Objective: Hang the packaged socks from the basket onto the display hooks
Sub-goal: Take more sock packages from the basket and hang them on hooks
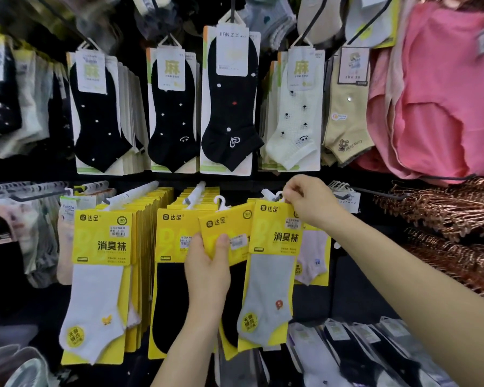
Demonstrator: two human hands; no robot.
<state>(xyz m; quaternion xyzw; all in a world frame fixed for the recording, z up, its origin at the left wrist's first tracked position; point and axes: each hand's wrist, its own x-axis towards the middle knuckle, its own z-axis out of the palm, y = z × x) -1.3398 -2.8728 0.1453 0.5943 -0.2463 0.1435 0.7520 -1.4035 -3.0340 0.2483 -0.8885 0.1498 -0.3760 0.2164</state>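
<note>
Dark display wall [352, 297]; pink garments [444, 93] upper right; copper hangers [444, 219] stacked beneath them.

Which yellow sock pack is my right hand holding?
The grey sock pack, the only grey one: your right hand pinches its top. Your left hand holds the tilted black sock pack.

I see yellow cards backing a grey sock pack [268, 277], a black sock pack [224, 223], a white sock pack [95, 300]; upper socks [97, 121] black, white-dotted; blurred garments [444, 101] look pink.

Right hand [308, 205] half-covers the white hanger [272, 195] it pinches; 1 price label [238, 241] (centre) is blurred.
</note>
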